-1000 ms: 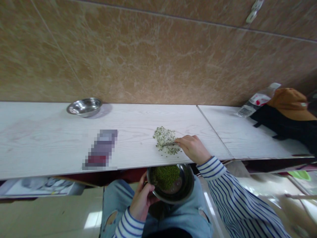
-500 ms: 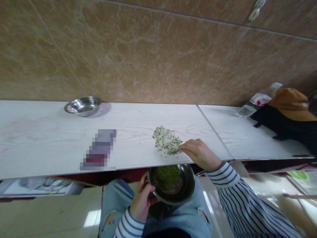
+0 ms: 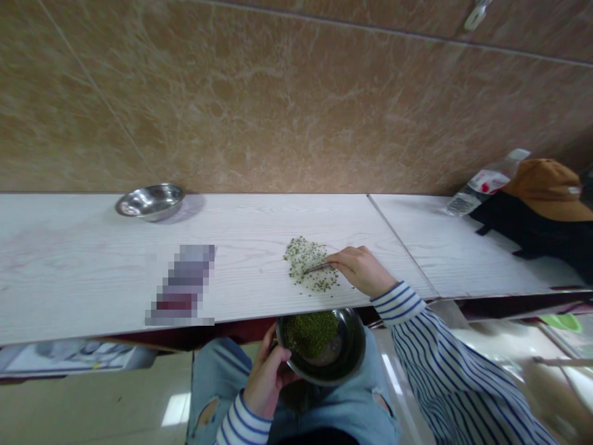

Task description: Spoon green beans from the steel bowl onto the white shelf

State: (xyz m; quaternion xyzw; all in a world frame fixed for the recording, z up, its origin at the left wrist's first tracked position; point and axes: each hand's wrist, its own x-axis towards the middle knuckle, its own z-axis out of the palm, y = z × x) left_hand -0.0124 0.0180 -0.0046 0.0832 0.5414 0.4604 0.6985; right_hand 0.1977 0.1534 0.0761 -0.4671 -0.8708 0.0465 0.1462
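A small heap of mixed white and green grains [image 3: 309, 269] lies on the white wooden counter [image 3: 92, 272] near its front edge. My right hand [image 3: 361, 269] is closed on thin metal tweezers [image 3: 317, 268], whose tips reach into the heap. My left hand [image 3: 266, 377] grips the rim of a steel bowl [image 3: 347, 352] held over my lap, just under the counter edge. Green beans [image 3: 309, 331] fill the bowl's left half.
An empty steel bowl [image 3: 149, 201] stands at the back left by the tiled wall. A blurred flat object [image 3: 183, 284] lies left of the heap. At the far right are a plastic bottle [image 3: 484, 183], an orange cap [image 3: 546, 188] and dark cloth [image 3: 532, 235].
My right hand drew back to the counter's front edge by the heap, then moved forward again; the tweezers now point into the grains. The left hand and bowl stayed in place.
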